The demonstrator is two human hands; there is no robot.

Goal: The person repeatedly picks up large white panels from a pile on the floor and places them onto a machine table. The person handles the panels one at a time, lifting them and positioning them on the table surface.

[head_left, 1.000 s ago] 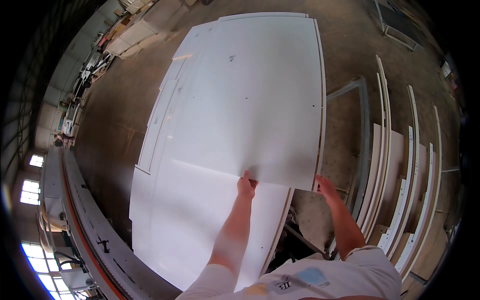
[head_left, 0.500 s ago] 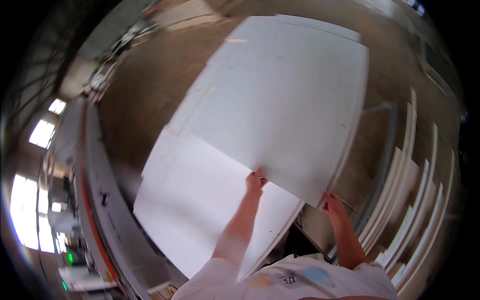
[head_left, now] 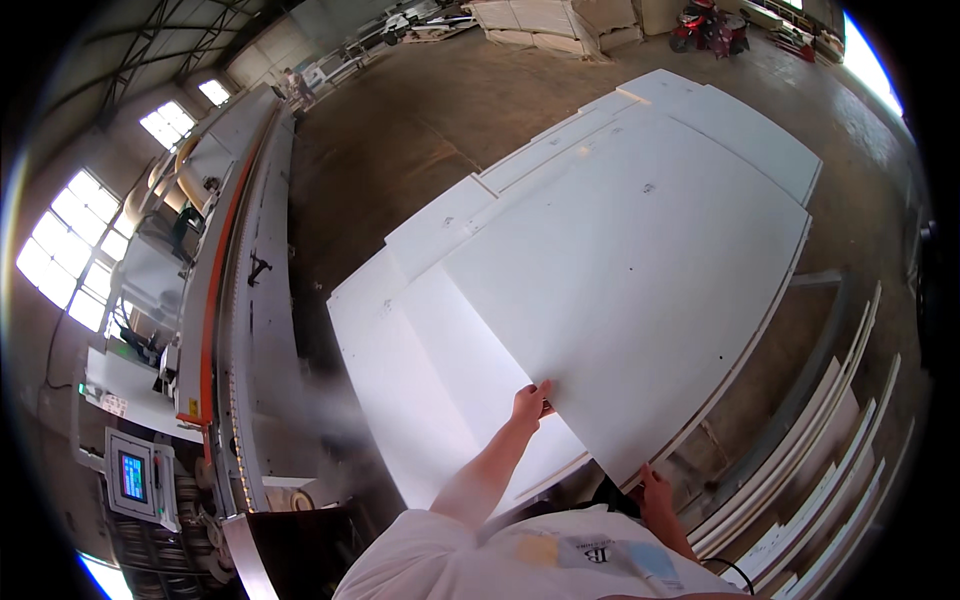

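Observation:
A large white panel (head_left: 660, 290) lies at a slant on top of other white panels (head_left: 385, 350). My left hand (head_left: 531, 402) is closed on its near edge, thumb on top and fingers curled beneath. Farther right, my right hand (head_left: 655, 494) grips the same panel by its near right corner. The panel covers most of those under it; their white surface shows along its left side and near my left forearm. Small dark marks dot the panel faces.
Long white boards (head_left: 800, 450) stand in rows at my right, beside a grey metal frame (head_left: 790, 400). Along the left runs a long machine with an orange strip (head_left: 222, 280) and a control screen (head_left: 133, 477). A wrapped stack (head_left: 560, 25) and red motor scooters (head_left: 708, 28) stand far back.
My view has swung left and lifted, showing more of the machine and hall. Both hands, still on the panel, are nearer my body, and its near edge has come closer with them.

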